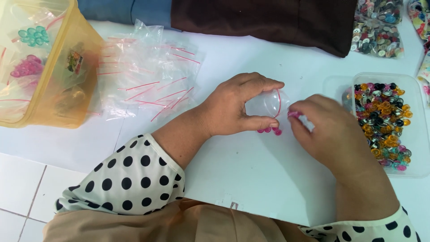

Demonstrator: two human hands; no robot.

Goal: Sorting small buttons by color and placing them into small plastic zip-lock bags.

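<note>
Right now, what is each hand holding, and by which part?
Left hand holds a small clear zip bag open by its red-striped mouth. Right hand pinches a pink button at the fingertips, beside the bag's opening.

Taking the white sheet (pixel 251 175) as landmark: two hands work over its upper edge, a left hand (pixel 235 110) and a right hand (pixel 324 130). One small clear bag (pixel 267 104) sits between them, with three pink buttons (pixel 268 130) lying just below it. Right of the sheet stands one clear tub (pixel 419 134) of mixed buttons, too many to count. Far left of it is one yellow container (pixel 85 54), and between them one loose pile of clear zip bags (pixel 143 76).
</note>
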